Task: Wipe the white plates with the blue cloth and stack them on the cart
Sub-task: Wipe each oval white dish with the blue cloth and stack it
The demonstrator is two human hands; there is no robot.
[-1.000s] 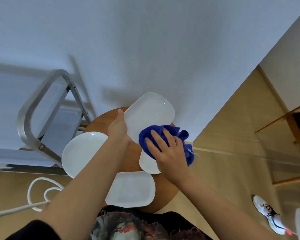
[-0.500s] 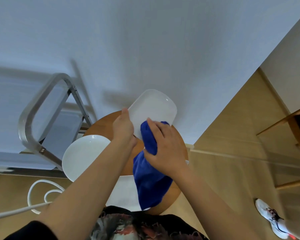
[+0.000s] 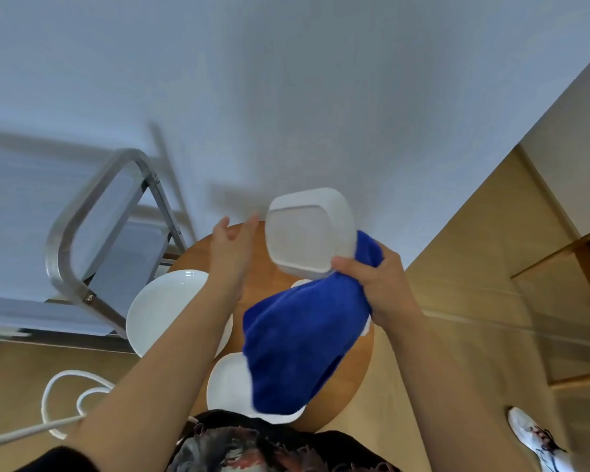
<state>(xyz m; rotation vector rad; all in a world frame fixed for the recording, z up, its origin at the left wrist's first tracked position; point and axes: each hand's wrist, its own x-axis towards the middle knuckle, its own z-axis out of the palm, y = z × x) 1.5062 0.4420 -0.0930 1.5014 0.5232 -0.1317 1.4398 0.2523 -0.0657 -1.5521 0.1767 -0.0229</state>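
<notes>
Head view shows the right hand point(image 3: 378, 284) up over the round wooden table point(image 3: 351, 379), with its fingers and thumb curled round 1 rectangular white plate point(image 3: 307, 236) and the blue cloth point(image 3: 297, 349) together. The plate is turned so its bottom faces the camera. My guess is that it is held this way so the cloth can rub the other side, or so the bottom gets a wipe too. Most of the cloth hangs down loose below the hand.

The left hand point(image 3: 234, 247) is wide open with straight fingers, just beside the plate and not touching it. It holds nothing. It looks ready to take the plate.

3 more white plates lie on the table: a round plate point(image 3: 164, 311) on the left, a plate near the body point(image 3: 227, 383) partly under the cloth, and 1 more that peeks out behind the cloth. The metal cart point(image 3: 82, 229) stands to the left, and I cannot see any plates stacked on it.

Half a second ago the left hand held the plate's edge and the top faced up. Now the left hand has let go, the plate is flipped, and the right hand carries it.
</notes>
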